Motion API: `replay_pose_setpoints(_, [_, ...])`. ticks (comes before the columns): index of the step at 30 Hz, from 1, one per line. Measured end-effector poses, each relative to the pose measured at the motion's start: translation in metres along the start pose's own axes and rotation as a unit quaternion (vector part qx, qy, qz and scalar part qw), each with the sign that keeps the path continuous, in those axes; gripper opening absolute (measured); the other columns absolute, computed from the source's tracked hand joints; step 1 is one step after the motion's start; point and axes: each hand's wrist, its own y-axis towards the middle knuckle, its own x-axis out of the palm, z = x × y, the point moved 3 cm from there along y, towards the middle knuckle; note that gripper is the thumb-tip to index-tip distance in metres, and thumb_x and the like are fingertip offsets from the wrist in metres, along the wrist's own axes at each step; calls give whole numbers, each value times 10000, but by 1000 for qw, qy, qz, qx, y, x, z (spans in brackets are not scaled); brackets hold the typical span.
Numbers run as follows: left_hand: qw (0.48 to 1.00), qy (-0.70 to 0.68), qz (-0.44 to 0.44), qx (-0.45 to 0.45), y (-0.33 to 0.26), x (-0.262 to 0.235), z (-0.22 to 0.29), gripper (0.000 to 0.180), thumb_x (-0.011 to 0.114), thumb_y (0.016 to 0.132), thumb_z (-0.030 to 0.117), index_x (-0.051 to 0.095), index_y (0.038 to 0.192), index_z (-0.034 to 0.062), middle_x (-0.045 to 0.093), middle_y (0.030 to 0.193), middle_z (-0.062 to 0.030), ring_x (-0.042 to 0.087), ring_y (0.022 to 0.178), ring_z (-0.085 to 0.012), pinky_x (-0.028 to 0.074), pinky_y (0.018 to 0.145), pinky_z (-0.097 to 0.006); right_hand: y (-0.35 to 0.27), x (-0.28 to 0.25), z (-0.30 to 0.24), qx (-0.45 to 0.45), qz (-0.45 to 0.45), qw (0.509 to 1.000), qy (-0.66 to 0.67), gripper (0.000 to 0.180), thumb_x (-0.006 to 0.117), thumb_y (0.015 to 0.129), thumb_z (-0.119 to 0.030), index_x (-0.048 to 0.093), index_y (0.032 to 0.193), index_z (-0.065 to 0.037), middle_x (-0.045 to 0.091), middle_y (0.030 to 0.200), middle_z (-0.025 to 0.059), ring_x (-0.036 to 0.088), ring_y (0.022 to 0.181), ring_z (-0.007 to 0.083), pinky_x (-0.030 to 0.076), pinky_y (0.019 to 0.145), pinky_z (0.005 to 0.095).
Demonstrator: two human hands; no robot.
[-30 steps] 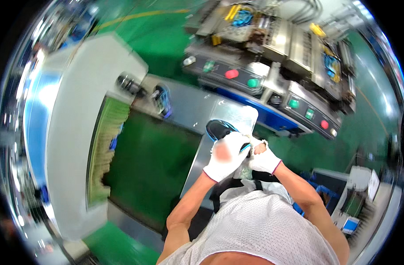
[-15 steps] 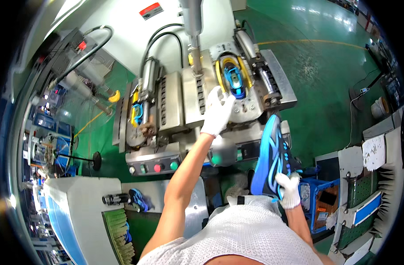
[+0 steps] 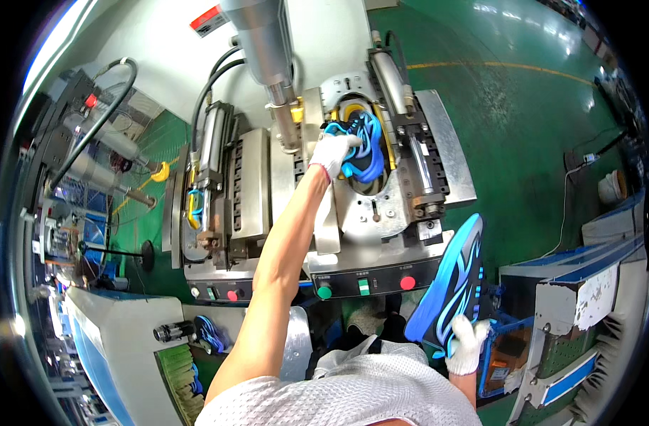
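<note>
My left hand (image 3: 331, 153), in a white glove, closes on a blue and black sports shoe (image 3: 368, 160) above the oval holder (image 3: 371, 186) of a metal press (image 3: 381, 213). The shoe is tilted, with part of its sole turned up; its far end lies close to the yellow lining of the holder. To the lower right, my gloved right hand (image 3: 468, 345) grips a second blue and black shoe (image 3: 446, 287) by its lower end. That shoe stands on end, its sole facing left. Fingers of the right hand are partly hidden behind it.
A thick piston (image 3: 271, 71) rises left of the holder. Red and green buttons (image 3: 407, 282) line the press front. Another shoe (image 3: 209, 334) lies at the lower left beside a green brush (image 3: 179, 380). A blue crate (image 3: 491, 362) is at the lower right.
My left hand has moved from beside the press holder onto the shoe there, gripped it, and lifted and turned it. The right hand still holds its shoe. The head view has shifted.
</note>
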Motion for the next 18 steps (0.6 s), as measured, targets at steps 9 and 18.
replay_pose_setpoints(9, [980,190,-13,56,-298,-150,-28,666,842,747,266,620,1328,27,695,1183,-144,647,1065,-218,496,993,-378,190,159,-137,-28,-222,968,117,395,795,841,-90,560,1151,-21,690,1053,114,690,911,184,597,765,348])
replay_pose_setpoints(18, [890,234,146,-363,-549,-232,-207,1024,867,697,424,401,1474,-53,617,1284,-262,604,1210,-375,488,1023,-440,367,358,-87,-244,-88,815,-517,487,704,782,-416,732,1035,-2,721,1093,242,693,1074,397,545,925,428])
